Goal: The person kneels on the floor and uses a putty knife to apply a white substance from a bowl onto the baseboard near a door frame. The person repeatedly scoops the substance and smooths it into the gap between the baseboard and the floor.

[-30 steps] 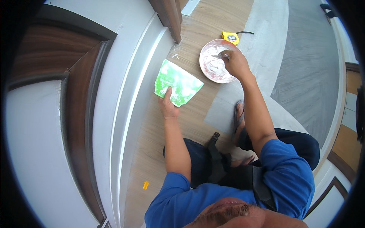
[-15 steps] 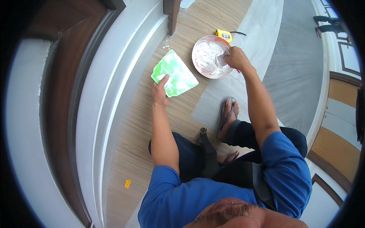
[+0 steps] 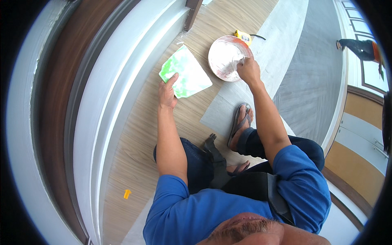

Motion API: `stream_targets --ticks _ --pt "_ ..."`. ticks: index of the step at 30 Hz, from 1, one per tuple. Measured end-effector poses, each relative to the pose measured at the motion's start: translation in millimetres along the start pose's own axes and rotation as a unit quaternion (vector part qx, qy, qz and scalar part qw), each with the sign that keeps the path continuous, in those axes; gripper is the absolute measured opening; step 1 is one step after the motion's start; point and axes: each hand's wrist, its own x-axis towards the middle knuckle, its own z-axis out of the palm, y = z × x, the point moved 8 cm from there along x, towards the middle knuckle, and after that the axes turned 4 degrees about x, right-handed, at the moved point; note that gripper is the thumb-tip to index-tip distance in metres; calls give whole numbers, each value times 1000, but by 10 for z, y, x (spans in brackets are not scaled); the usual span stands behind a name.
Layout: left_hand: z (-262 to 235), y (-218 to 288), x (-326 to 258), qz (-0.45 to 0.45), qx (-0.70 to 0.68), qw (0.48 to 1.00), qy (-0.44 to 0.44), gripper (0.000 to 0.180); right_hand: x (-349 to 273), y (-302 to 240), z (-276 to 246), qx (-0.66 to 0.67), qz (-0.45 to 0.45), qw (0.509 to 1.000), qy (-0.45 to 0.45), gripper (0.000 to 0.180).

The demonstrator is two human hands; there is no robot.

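I sit on the wooden floor [image 3: 134, 155] with two hands at work and two things under them. My left hand [image 3: 167, 93] lies on the near corner of one flat board [image 3: 185, 76], green and white with smeared paste; the fingers stretch out nearly flat and press on its edge, thumb alongside, so the hand is open and rests on it rather than gripping. My right hand [image 3: 248, 70] is curled over the near rim of one round bowl [image 3: 226, 57], pinkish outside and coated white inside. The fingers are closed around something pale that dips into the white paste; I cannot tell what tool it is.

The board lies tilted, one corner toward the white door frame [image 3: 106, 102] on my left, and just beside the bowl without touching it. The bowl sits where the wood meets a grey sheet of flooring [image 3: 286, 53]. One yellow tape measure [image 3: 243, 37] lies right behind the bowl, against its far rim. One small yellow bit [image 3: 127, 194] lies alone on the wood near my left elbow, well apart from the rest.

I count two sandalled feet: one [image 3: 241, 122] on the edge of the grey sheet, the other [image 3: 239, 167] tucked under my knee. There is open floor between board and frame, and wide grey floor lies to my right. Another person [image 3: 359, 47] stands far off there.
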Motion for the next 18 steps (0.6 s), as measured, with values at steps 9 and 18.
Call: stream_targets --ticks 9,18 --pt "-23 -29 4 -7 -8 1000 1 35 59 -6 122 22 -13 999 -26 28" --pt "-45 -61 21 -24 15 1000 -1 44 33 167 192 381 120 904 -152 26"
